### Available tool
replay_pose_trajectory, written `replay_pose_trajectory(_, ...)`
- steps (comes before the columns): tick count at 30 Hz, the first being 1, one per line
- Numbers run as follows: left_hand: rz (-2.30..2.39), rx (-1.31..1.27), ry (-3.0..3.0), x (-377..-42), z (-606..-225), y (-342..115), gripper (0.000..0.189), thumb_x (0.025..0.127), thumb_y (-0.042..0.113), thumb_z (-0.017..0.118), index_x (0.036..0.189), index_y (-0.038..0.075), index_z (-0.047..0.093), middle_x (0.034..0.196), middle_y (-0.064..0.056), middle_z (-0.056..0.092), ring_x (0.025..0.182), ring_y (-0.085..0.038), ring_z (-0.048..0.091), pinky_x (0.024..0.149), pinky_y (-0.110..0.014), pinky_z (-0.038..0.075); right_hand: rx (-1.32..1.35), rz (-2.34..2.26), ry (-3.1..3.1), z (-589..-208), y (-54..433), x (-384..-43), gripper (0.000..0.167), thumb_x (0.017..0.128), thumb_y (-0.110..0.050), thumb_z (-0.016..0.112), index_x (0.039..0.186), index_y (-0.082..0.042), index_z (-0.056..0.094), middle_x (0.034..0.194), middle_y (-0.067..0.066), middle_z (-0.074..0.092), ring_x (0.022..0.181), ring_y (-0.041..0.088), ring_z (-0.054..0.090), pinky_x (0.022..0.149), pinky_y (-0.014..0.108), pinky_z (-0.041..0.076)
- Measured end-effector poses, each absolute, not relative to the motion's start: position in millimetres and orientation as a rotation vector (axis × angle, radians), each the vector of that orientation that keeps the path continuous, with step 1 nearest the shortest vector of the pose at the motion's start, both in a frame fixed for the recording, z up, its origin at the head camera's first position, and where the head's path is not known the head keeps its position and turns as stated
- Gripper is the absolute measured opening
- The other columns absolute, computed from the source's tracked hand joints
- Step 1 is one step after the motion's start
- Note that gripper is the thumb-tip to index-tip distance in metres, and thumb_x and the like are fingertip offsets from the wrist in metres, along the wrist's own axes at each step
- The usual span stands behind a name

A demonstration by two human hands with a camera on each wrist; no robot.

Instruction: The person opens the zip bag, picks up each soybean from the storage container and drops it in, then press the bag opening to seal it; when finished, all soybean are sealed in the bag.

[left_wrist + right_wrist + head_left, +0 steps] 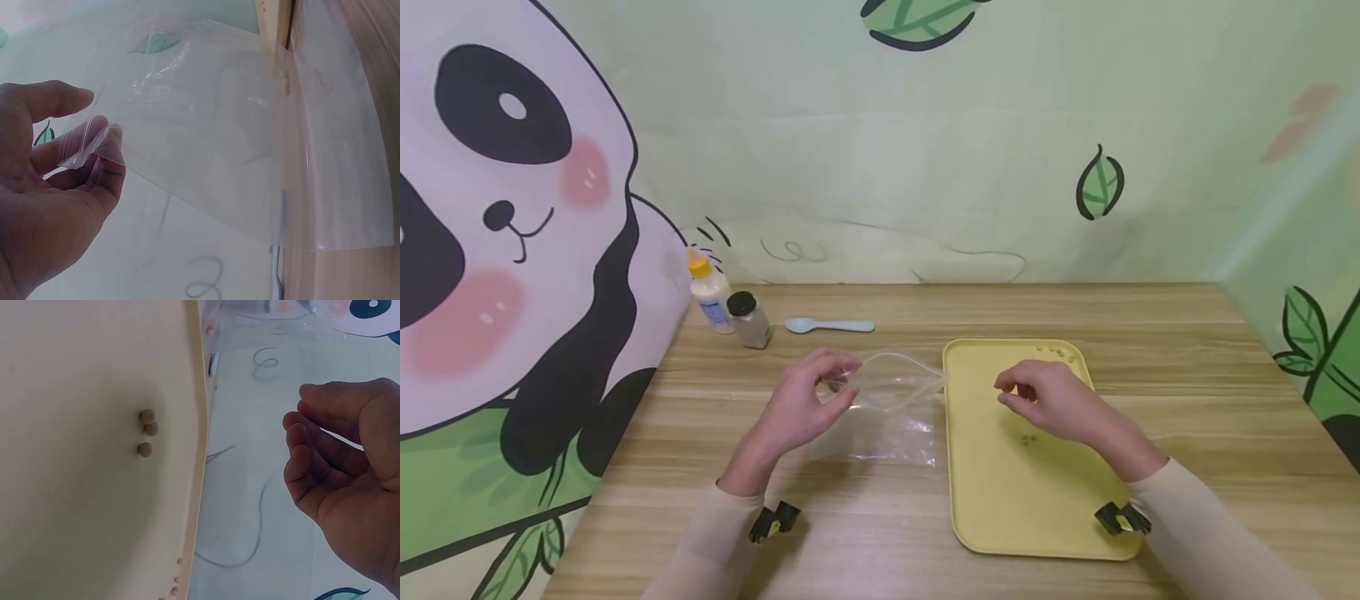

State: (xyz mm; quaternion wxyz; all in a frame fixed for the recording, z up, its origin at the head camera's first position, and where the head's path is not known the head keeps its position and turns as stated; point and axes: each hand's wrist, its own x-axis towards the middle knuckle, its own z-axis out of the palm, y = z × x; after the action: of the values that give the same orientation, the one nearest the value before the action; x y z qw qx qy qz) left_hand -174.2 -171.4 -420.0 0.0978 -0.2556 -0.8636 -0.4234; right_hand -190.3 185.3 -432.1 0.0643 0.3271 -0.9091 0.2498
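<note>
A clear plastic zip bag (891,433) hangs from my left hand (808,400), its mouth gaping. In the left wrist view the curled fingers (112,178) hold the bag's ridged edge, while the thumb stands apart. Over the yellow tray (1037,508), my right hand (1052,400) has loosely bent fingers, with nothing visible between thumb and fingertips. Beneath it, 3 small tan balls (147,429) lie together on the tray. Several more balls (1056,352) are along the tray's far edge.
Against the back left of the wooden table (865,542) stand a white bottle (711,296) with a yellow cap and a small jar (751,323) with a black lid. A pale blue spoon (831,326) lies to their right. A panda mural covers the wall at left.
</note>
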Motion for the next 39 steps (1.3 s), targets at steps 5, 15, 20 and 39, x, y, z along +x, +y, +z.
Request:
replay_pose_trajectory(5,-1.251,-0.753,-2.561,-174,-421,-172,0.026,0.084,0.003,0.072,0.109,0.002,0.068,0.103,-0.013,0.067,0.083,-0.016,0.064,0.076,-0.032,0.058,0.981,0.738,-2.752,-438,191,-187,0.008,0.084,-0.009,0.073,0.091,-0.006,0.072,0.077,-0.005,0.065,0.067,0.003,0.05,0.057,0.019,0.046)
replay_pose_trajectory(15,-1.252,-0.755,-2.563,-173,-421,-170,0.026,0.083,0.003,0.071,0.109,0.002,0.068,0.103,-0.013,0.067,0.083,-0.016,0.064,0.076,-0.031,0.058,0.962,0.745,-2.786,-448,203,-179,0.007,0.084,-0.006,0.072,0.091,-0.005,0.072,0.077,-0.006,0.065,0.066,0.002,0.05,0.057,0.02,0.046)
replay_pose_trajectory(20,-1.254,-0.762,-2.563,-173,-421,-170,0.026,0.083,0.003,0.072,0.109,0.002,0.067,0.104,-0.015,0.067,0.083,-0.016,0.064,0.077,-0.032,0.058,0.942,0.736,-2.821,-451,207,-177,0.008,0.084,-0.007,0.073,0.092,-0.005,0.072,0.077,-0.007,0.065,0.066,0.001,0.05,0.057,0.019,0.046)
replay_pose_trajectory(39,-1.237,-0.77,-2.565,-174,-421,-169,0.026,0.083,0.004,0.072,0.108,0.002,0.068,0.103,-0.014,0.067,0.082,-0.016,0.064,0.075,-0.031,0.057,0.951,0.634,-2.942,-463,221,-173,0.009,0.082,-0.004,0.071,0.091,-0.005,0.072,0.078,-0.006,0.065,0.071,0.006,0.056,0.063,0.023,0.051)
